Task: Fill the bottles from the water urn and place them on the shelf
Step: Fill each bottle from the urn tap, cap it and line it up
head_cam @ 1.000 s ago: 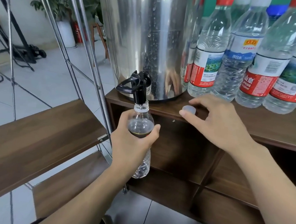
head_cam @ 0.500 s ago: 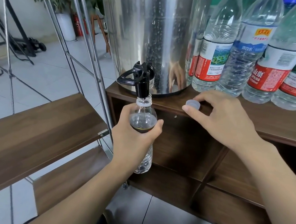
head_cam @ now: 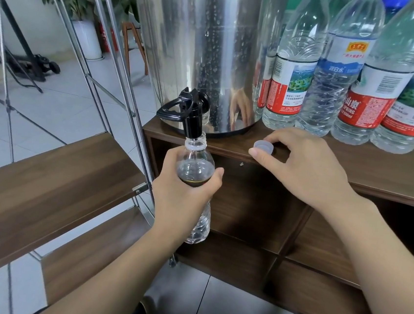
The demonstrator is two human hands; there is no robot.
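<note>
I see the clear bottle (head_cam: 194,171) held upright with its open neck right under the black tap (head_cam: 192,119) of the steel water urn (head_cam: 201,54), the spout tip at the mouth. My left hand (head_cam: 181,195) is wrapped around the bottle's upper body, fingers (head_cam: 215,174) curled round the front and thumb on the near side; the lower part of the bottle shows below the hand, and it looks filled nearly to the shoulder. My right hand (head_cam: 302,167) rests at the front edge of the desk (head_cam: 378,172), thumb and forefinger pinching a pale bottle cap (head_cam: 264,146) that sits on the wood just right of the urn's base. Behind that hand a row of labelled water bottles (head_cam: 336,81) stands on the desk beside the urn, touching one another. To the left, beside the desk, a metal-framed rack carries a brown wooden shelf (head_cam: 44,185), with a second board lower down. A potted plant (head_cam: 83,11) stands on the tiled floor further back.
</note>
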